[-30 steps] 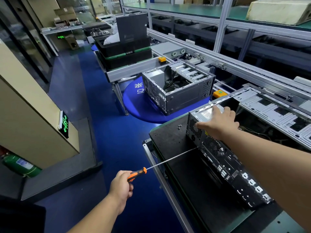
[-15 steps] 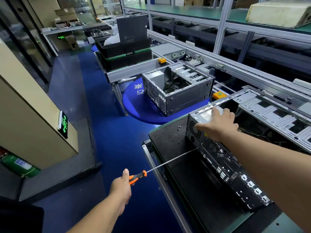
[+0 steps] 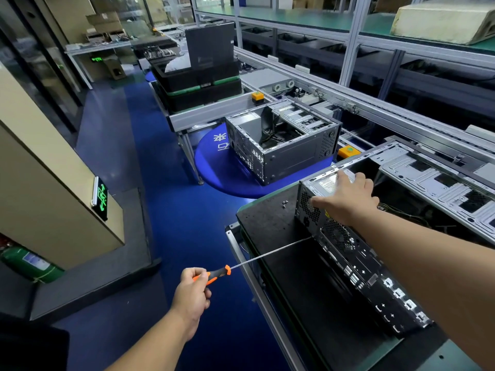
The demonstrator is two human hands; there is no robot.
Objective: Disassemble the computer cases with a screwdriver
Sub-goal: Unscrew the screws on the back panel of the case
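computer case [image 3: 356,253] nearest the person is laid on its side on the black work mat [image 3: 270,218], rear panel turned toward the person, so that the rear screws are reachable from the aisle. the right hand [image 3: 345,199] is rested on the top corner of the case, fingers spread nearly straight over the power supply [image 3: 325,183] and thumb laid against the perforated rear face; judged from this, the case is being braced against the push of the tool. the screwdriver [image 3: 257,259] is gripped by the left hand [image 3: 194,290], fingers curled round the orange-and-black handle, well below and to the left of the bracing hand. the long shaft is run up and to the right, its tip met with the rear panel just beneath the right wrist; whether it is seated in a screw head cannot be told. a few loose screws [image 3: 285,203] are lying on the mat just left of the right thumb, presumably set aside within reach. a second case [image 3: 281,140], already opened, is standing beyond the right hand on a blue round platform [image 3: 214,167].
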